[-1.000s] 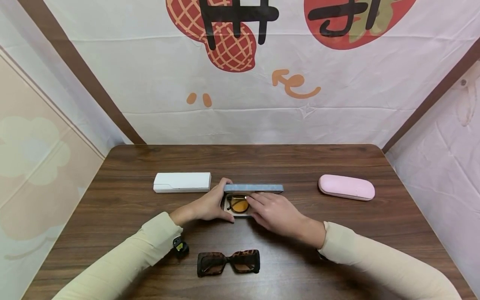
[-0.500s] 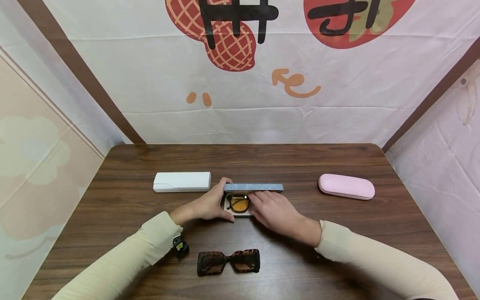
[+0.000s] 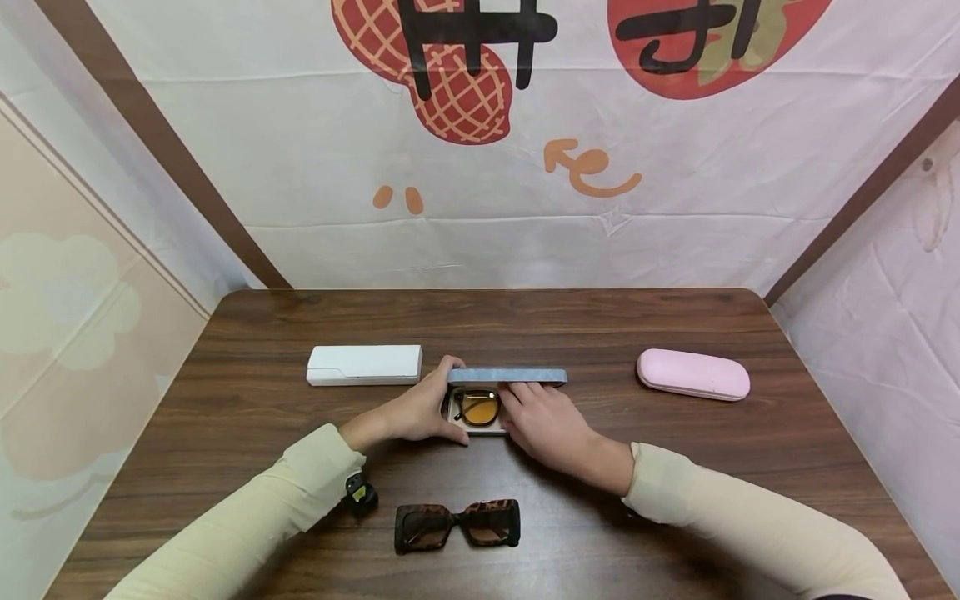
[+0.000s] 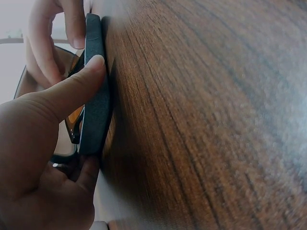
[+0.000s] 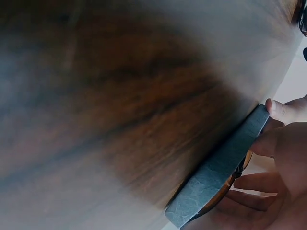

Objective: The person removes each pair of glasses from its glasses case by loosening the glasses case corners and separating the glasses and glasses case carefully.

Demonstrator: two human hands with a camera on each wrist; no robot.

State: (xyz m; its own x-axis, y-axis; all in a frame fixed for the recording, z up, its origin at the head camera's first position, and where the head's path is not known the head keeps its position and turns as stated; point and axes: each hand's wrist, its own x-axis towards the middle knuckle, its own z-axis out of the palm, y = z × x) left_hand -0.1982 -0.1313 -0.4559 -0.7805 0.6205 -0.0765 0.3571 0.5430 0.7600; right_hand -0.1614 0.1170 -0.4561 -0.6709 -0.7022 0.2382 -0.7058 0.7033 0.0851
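A blue eyeglass case (image 3: 507,377) lies in the middle of the table with its lid raised. Folded glasses with yellow lenses (image 3: 478,407) sit in its pale lining. My left hand (image 3: 420,411) grips the case's left end, thumb along the front wall (image 4: 97,115) and fingers behind. Reaching in from the right, my right hand (image 3: 553,423) has its fingers curled over the right half of the glasses under the lid, hiding that half. In the left wrist view its fingers (image 4: 45,57) bend into the case beside a lens. The right wrist view shows the case's marbled front (image 5: 216,172).
Tortoiseshell sunglasses (image 3: 457,525) lie folded near the front of the wooden table (image 3: 600,542). A white case (image 3: 365,365) stands just left of the blue one. Farther right lies a pink case (image 3: 693,374), shut. A printed cloth (image 3: 525,250) hangs behind the table.
My right hand has shifted slightly, its fingers curling farther in under the lid and uncovering more of the near lens. The left hand and the case have stayed in place.
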